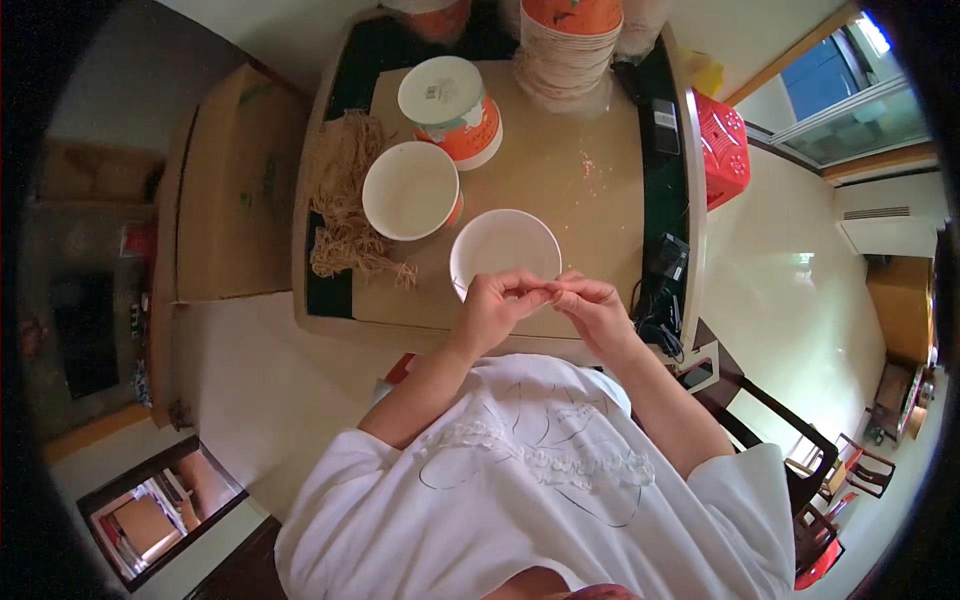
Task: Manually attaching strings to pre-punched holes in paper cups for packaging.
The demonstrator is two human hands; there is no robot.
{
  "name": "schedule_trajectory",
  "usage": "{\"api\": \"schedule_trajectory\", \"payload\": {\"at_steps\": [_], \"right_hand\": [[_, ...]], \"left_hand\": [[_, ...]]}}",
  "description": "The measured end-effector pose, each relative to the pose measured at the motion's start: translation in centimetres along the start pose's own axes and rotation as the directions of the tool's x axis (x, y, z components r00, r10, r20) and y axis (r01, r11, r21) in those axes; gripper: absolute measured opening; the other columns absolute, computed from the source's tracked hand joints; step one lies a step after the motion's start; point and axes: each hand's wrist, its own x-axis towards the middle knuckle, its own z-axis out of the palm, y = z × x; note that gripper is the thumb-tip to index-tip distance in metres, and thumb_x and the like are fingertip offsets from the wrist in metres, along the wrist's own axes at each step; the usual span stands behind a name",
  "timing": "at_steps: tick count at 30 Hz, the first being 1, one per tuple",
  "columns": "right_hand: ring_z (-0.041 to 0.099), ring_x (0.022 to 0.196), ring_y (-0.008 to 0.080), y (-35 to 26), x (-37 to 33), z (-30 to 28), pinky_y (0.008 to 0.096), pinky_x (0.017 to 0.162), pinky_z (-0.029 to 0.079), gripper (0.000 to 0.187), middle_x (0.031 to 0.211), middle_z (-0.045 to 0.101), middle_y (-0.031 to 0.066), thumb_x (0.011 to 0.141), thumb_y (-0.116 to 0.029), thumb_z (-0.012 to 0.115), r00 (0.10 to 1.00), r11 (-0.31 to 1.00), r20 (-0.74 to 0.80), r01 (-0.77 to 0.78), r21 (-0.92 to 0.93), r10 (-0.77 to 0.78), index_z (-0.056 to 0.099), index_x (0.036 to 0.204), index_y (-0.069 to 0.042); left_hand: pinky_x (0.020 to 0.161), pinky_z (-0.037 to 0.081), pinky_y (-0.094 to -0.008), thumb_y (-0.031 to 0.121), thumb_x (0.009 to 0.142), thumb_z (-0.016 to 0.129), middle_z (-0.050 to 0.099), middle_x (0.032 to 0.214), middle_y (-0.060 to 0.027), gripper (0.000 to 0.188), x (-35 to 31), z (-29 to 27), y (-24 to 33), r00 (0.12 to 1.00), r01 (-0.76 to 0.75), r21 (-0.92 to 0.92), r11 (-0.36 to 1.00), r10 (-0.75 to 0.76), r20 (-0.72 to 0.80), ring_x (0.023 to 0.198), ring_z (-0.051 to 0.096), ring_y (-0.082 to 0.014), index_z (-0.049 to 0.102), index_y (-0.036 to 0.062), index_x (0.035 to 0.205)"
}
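Note:
My left hand [494, 306] and my right hand [598, 314] meet at the fingertips, just over the near edge of a white paper tub [505, 242]. Both pinch closed, and whatever is between the fingers is too small to make out. Behind that tub, to the left, stands a second open tub [410, 192] with orange on its outside. An orange-and-white tub [467, 138] sits further back, with another upside down on it. A tangled bundle of brown twine [343, 205] lies along the table's left side.
A tall stack of nested paper tubs [566, 62] stands at the table's back. Black cables [655, 322] and a black box-shaped device [665, 127] lie along its right edge. A large cardboard box [240, 190] is on the left, a red stool [722, 150] on the right.

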Motion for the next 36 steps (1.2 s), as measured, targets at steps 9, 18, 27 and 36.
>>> {"api": "schedule_trajectory", "payload": {"at_steps": [9, 18, 27, 36], "right_hand": [[0.058, 0.079, 0.0103, -1.8, 1.0, 2.0, 0.0247, 0.073, 0.048, 0.032, 0.095, 0.06, 0.0055, 0.096, -0.019, 0.045, 0.95, 0.949, -0.053, -0.311, -0.05, 0.308, 0.05, 0.121, 0.0], [0.041, 0.056, 0.0, 2.6, 0.9, 0.0, 0.0159, 0.049, 0.029, 0.008, 0.064, 0.052, -0.0068, 0.083, -0.007, 0.066, 0.894, 0.883, -0.432, -0.105, -0.458, -0.118, 0.063, 0.087, -0.001], [0.056, 0.068, 0.0075, 4.8, 4.3, -5.4, 0.021, 0.058, 0.046, 0.013, 0.076, 0.062, 0.0023, 0.084, -0.013, 0.065, 0.818, 0.913, -0.568, -0.159, -0.376, -0.091, 0.063, 0.087, -0.001], [0.062, 0.087, 0.0148, 4.6, 5.4, -6.4, 0.0263, 0.069, 0.052, 0.015, 0.091, 0.064, 0.0062, 0.088, -0.013, 0.06, 0.895, 0.974, -0.443, -0.138, -0.182, 0.044, 0.061, 0.095, 0.001]], "left_hand": [[0.064, 0.044, -0.0388, 0.004, 0.083, 0.055, 0.056, 0.077, -0.0125, 0.006, 0.4, 0.8, 0.0, 0.956, -0.232, 0.552, 0.801, 0.293, -0.024, 0.074, 0.055, -0.031, 0.053, 0.0, 0.08], [0.062, 0.042, -0.0412, 0.01, 0.088, 0.05, 0.053, 0.075, -0.0168, 0.016, 2.0, 1.5, -4.6, 0.984, -0.102, 0.544, 0.833, 0.166, -0.069, 0.071, 0.054, -0.0332, 0.049, -0.0007, 0.077], [0.058, 0.046, -0.0382, 0.008, 0.085, 0.056, 0.058, 0.081, -0.0145, 0.006, 4.9, 1.9, -7.9, 0.942, -0.143, 0.524, 0.84, 0.278, -0.188, 0.069, 0.058, -0.0309, 0.056, 0.0021, 0.088], [0.072, 0.052, -0.0345, 0.003, 0.078, 0.062, 0.064, 0.093, -0.0133, 0.026, 5.1, 1.5, -9.2, 0.963, -0.048, 0.612, 0.79, 0.199, -0.182, 0.084, 0.064, -0.0261, 0.06, 0.003, 0.104]]}}
